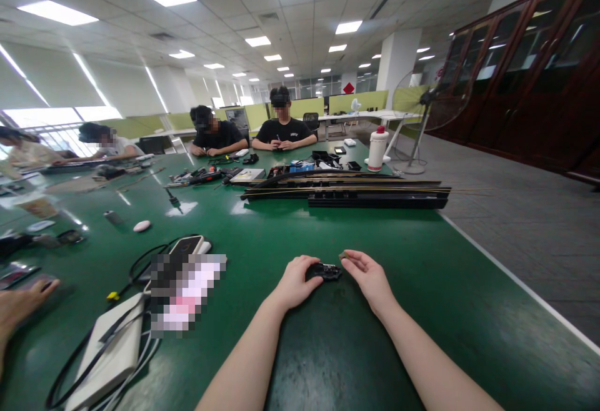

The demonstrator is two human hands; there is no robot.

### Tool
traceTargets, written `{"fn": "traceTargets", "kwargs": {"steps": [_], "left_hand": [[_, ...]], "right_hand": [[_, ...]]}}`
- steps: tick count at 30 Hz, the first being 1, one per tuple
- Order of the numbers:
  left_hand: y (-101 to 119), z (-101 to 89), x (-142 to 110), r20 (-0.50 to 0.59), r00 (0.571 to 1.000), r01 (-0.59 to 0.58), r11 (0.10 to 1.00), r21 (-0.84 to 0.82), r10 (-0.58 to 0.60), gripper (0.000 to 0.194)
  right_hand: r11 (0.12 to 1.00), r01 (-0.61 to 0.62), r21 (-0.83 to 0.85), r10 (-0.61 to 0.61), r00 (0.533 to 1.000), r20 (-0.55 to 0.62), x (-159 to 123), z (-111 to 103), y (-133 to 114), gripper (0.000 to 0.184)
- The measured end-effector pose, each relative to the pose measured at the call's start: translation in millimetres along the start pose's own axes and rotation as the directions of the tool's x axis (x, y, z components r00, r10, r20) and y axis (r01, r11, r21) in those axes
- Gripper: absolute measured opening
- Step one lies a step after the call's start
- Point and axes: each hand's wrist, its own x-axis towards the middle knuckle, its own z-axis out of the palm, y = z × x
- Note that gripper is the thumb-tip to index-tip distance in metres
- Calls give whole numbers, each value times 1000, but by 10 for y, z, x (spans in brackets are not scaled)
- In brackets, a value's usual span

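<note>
On the green tabletop (pixel 323 330), my left hand (pixel 297 281) is closed around the left end of a small black plastic housing (pixel 329 271). Its upper side shows small metallic parts, too small to name. Just right of the housing, my right hand (pixel 368 273) pinches a small flat greenish-brown piece (pixel 343 255) between thumb and fingertips. That piece is held slightly above the housing and apart from it; its exact kind cannot be made out.
Ahead lie long black strips (pixel 379 197) with thin rods. A white bottle with a red cap (pixel 377 148) stands behind. To the left are a white power bank (pixel 110 351), cables and another person's hand (pixel 23 311). Several people sit around the table; a fan (pixel 425 99) stands right.
</note>
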Motion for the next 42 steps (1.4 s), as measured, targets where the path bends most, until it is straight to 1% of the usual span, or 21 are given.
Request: {"fn": "traceTargets", "kwargs": {"steps": [3, 5, 7, 10, 13, 16, 18, 24, 28, 33, 42], "left_hand": [[-4, 0, 0, 3, 1000, -5, 1000, 11, 5, 36], [-18, 6, -1, 2, 1000, -13, 1000, 14, 13, 36], [-37, 14, -2, 0, 1000, -23, 1000, 15, 23, 37], [-60, 23, -3, 0, 999, -33, 999, 12, 33, 37], [-68, 28, -3, 4, 1000, -29, 1000, 11, 29, 36], [-62, 35, -1, 2, 999, -34, 999, 10, 34, 36], [-55, 42, 2, -1, 999, -39, 999, 11, 39, 36], [-26, 59, 9, 5, 1000, -24, 999, 24, 24, 35], [-12, 60, 10, 4, 999, -33, 999, 26, 33, 35], [4, 65, 13, 11, 1000, -26, 999, 31, 26, 36], [-13, 85, 10, -3, 1000, 3, 1000, 22, -3, 40]], "right_hand": [[996, 51, -70, -47, 997, 53, 2, 4, 38, 37], [981, 100, -165, -85, 992, 94, -3, 3, 70, 32], [947, 154, -281, -120, 984, 133, -16, 4, 92, 28], [866, 252, -432, -189, 965, 184, -42, 13, 95, 23], [740, 376, -557, -255, 924, 285, -56, 26, 79, 20], [623, 432, -652, -242, 899, 364, -56, 29, 70, 20], [595, 427, -682, -219, 902, 373, -56, 20, 66, 22], [615, 409, -674, -183, 906, 383, -69, -31, 39, 28], [653, 403, -641, -186, 906, 381, -68, -49, 21, 30], [687, 417, -594, -201, 896, 397, -60, -61, 23, 34], [704, 373, -605, -196, 920, 340, -56, -73, 81, 39]]}}
